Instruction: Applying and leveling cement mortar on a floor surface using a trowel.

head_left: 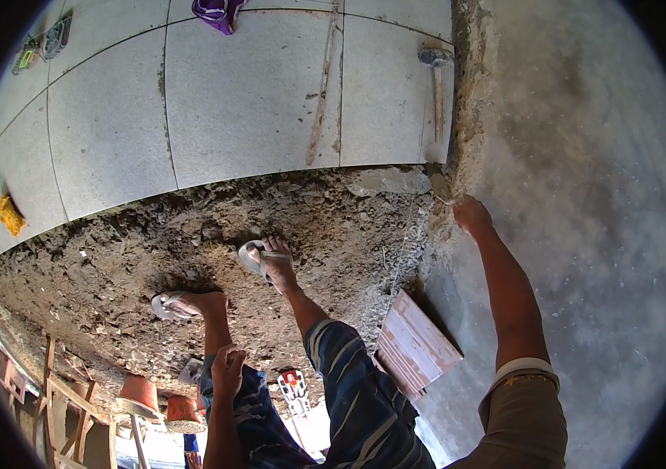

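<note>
In my right hand [471,215] is the handle of a small trowel [440,186]. Its blade points toward the corner of the laid floor tiles [255,94], at the edge where they meet the bare rubble bed and the grey wall. My left hand [228,369] hangs over my left knee with its fingers curled in, and nothing shows in them. A thin string [405,242] runs across the rubble near the wall. On the tile just beyond the trowel lies a mallet [436,59] with a dark head and wooden handle.
My sandalled feet stand on rough soil and rubble [114,273]. A tile [415,344] leans by the grey wall [583,195]. Reddish buckets [139,396] and wooden framing [75,395] stand at lower left. A purple cloth [220,12] and a yellow lump [11,215] lie on the tiles.
</note>
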The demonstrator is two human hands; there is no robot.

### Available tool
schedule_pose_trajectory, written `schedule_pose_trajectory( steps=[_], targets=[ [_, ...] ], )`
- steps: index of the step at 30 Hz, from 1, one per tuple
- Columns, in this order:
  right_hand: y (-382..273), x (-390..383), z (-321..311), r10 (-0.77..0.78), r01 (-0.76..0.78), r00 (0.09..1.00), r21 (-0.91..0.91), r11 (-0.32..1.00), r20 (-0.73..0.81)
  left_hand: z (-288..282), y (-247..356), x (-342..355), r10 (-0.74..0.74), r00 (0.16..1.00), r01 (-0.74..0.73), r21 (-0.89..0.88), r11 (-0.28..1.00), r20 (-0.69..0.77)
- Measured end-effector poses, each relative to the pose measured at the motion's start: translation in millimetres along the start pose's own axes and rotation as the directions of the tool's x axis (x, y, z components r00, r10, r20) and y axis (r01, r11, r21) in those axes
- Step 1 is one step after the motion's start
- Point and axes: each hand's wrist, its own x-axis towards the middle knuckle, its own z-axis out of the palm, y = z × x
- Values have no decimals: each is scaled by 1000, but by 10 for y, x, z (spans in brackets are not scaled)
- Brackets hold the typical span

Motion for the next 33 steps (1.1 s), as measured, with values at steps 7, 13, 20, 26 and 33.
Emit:
schedule_pose_trajectory(
  steps=[7, 13, 20, 26, 33],
  targets=[
    [99, -67, 89, -62, 65, 998, -143, 988, 29, -132, 237, 6, -128, 991, 131, -82, 988, 43],
    [-14, 150, 352, -48, 47, 999, -64, 997, -21, -195, 245, 82, -120, 991, 119, 23, 993, 54],
    [32, -200, 966, -111, 145, 981, -221, 964, 160, -286, -45, 118, -150, 989, 149, 62, 987, 12],
    [157, -138, 888, 113, -113, 992, 12, 994, -59, -244, -19, 183, -151, 985, 151, 2, 989, 87],
    [410, 311, 769, -32, 30, 999, -139, 990, -14, -114, 230, 210, -143, 982, 147, -22, 989, 124]
  ],
)
